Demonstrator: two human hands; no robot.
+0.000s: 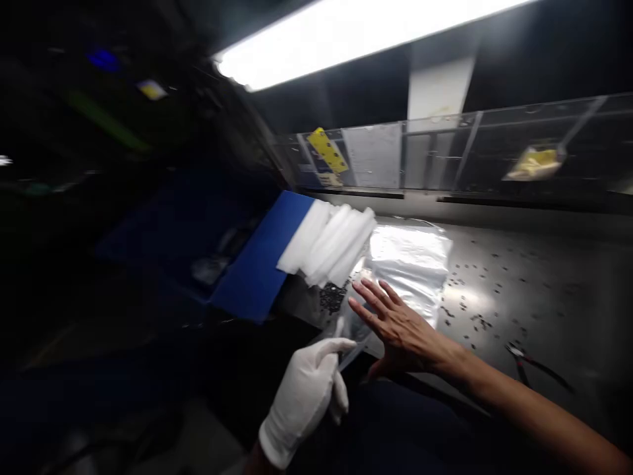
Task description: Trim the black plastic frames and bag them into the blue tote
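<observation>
A metal desk (568,270) fills the right of the frame, and a bright tube lamp (376,36) slants across the top. Left of centre, a blue panel (257,264) lies at an angle. A stack of shiny clear plastic sleeves (410,254) sits on the desk at the centre right, with a bundle of white strips (329,244) just beside it, overlapping the panel.

The bare right hand (400,333) is below the sleeves, its fingers spread apart and holding nothing. The left hand (306,386), in a white glove at bottom centre, has its fingers clamped on the edge of a clear bag (353,323), which lies between the two hands near the centre. Pliers (517,354) rest at the lower right. Small dark pieces (481,322) are scattered over the desk.
</observation>
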